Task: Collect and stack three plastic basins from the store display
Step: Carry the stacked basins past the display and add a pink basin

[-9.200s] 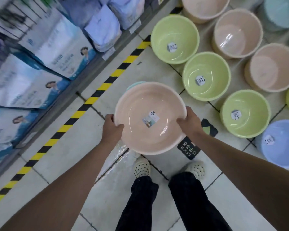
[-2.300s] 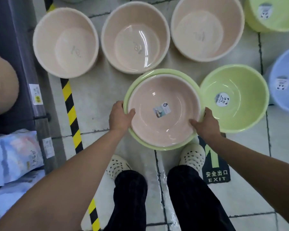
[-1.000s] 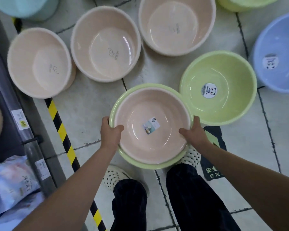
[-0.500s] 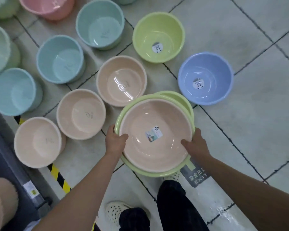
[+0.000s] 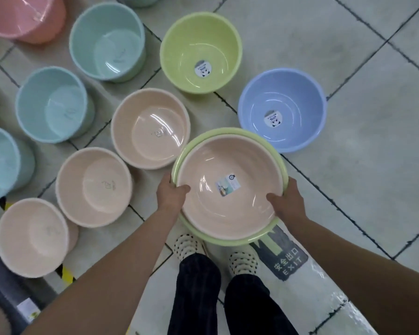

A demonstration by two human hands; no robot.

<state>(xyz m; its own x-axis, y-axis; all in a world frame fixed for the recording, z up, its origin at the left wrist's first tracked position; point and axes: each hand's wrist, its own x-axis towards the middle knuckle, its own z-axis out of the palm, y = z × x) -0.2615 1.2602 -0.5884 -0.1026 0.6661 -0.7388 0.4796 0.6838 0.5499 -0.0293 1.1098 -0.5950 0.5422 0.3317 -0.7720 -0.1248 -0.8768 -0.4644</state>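
Note:
I hold a stack of basins above my feet: a peach basin [image 5: 230,189] with a small label nested inside a light green basin [image 5: 230,241], whose rim shows all around it. My left hand [image 5: 171,195] grips the left rim with the thumb inside the peach basin. My right hand [image 5: 288,203] grips the right rim the same way. Any basin lower in the stack is hidden. On the floor just beyond the stack stands a blue basin [image 5: 282,110] with a panda sticker.
Floor display ahead: a green basin [image 5: 201,52], three peach tubs [image 5: 150,128] [image 5: 93,187] [image 5: 32,238], teal tubs [image 5: 107,41] [image 5: 51,103] and a pink one [image 5: 22,15]. A green EXIT floor sticker [image 5: 283,257] lies by my shoes. Bare tile spreads to the right.
The view has swung along the display; the green basin right beside the stack is gone from sight and the blue basin now sits just beyond it. Both hands keep their grip.

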